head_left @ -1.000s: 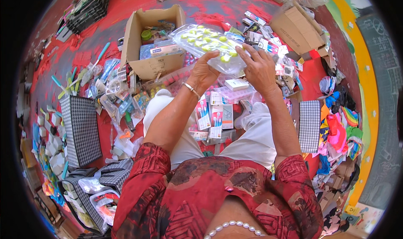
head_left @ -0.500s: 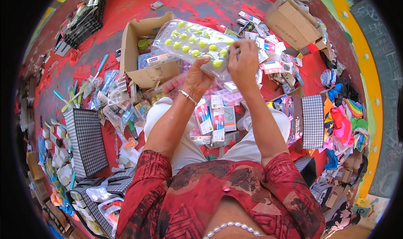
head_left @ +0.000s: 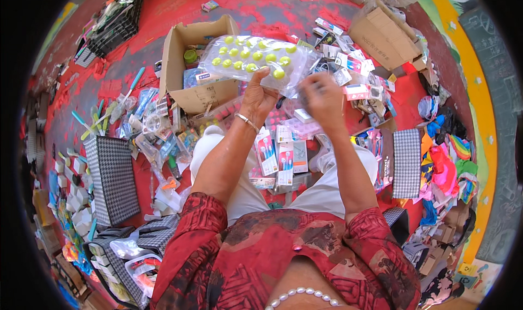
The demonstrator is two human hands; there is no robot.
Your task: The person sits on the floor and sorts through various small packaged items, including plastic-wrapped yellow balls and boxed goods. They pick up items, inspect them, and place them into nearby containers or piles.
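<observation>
A clear plastic tray pack (head_left: 242,76) with rows of yellow-green round pieces is held up in front of me, over an open cardboard box. My left hand (head_left: 258,98) is closed on its near edge, thumb on top. At the pack's right end, loose clear film crumples toward my right hand (head_left: 322,98), whose fingers are curled and smeared by motion. Whether those fingers grip the film cannot be made out. Below my hands, boxed earphones (head_left: 285,163) and other small boxes lie between my knees.
The cardboard box (head_left: 204,98) stands just beyond my left hand, holding mixed packets. Another carton (head_left: 384,37) sits far right. Checked fabric bins (head_left: 111,179) and piles of packaged goods flank me on the red floor. Colourful cloth (head_left: 444,165) is heaped at right.
My right hand has come off the pack's right end, moving down and slightly right. The pack sits more level, and loose film shows at that end. My left hand keeps its hold.
</observation>
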